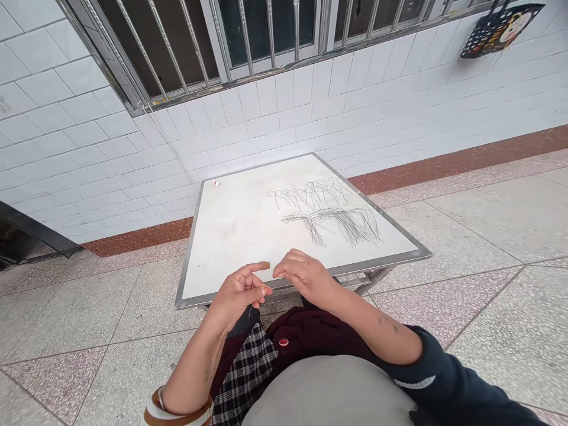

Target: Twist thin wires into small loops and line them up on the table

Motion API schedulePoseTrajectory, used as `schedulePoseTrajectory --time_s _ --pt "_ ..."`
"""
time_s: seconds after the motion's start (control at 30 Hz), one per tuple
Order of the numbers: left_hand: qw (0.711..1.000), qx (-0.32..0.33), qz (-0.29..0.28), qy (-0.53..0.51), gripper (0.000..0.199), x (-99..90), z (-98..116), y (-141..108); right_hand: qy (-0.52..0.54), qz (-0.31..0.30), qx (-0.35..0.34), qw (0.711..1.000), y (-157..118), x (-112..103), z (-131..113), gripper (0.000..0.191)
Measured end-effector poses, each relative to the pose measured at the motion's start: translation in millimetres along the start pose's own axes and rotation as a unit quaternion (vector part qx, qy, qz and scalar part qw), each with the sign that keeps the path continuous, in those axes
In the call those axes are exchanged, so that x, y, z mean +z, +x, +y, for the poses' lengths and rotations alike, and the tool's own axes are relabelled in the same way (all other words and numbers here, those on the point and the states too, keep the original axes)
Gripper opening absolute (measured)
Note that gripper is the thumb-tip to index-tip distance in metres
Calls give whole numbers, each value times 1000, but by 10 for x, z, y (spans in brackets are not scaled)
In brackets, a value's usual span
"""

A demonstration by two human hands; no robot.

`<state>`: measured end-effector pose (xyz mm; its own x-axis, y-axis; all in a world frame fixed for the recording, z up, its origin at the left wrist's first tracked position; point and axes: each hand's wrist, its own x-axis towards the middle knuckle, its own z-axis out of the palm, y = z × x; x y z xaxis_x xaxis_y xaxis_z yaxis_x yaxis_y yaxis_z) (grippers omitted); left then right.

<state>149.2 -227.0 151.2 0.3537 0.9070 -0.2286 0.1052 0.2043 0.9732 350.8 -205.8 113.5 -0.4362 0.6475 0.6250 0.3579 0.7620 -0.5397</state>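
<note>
Over the near edge of a white table [239, 236], my left hand [242, 291] pinches with thumb against its lower fingers, while its index finger, wrapped in a brown covering at the tip, points right. A thin strand hangs below it; what the pinch holds is too small to name. Just to the right, my right hand [306, 275] has its thumb and fingertips pressed together; anything in them is hidden. The hands are apart. Dark thin strands lie on the table in two groups: looped pieces [310, 192] at the back and longer bundles [350, 225] nearer.
A small white and red item [216, 184] sits at the table's back left corner. Behind the table stands a white tiled wall [284, 97] with a barred window. A patterned bag [501, 31] hangs at upper right. The table has a grey metal rim.
</note>
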Motion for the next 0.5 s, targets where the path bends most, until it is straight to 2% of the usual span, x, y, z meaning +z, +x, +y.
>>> schedulePoseTrajectory --time_s 0.5 --pt "995 -8 5 103 48 -70 -3 -214 -10 -6 -3 1000 -32 -4 58 26"
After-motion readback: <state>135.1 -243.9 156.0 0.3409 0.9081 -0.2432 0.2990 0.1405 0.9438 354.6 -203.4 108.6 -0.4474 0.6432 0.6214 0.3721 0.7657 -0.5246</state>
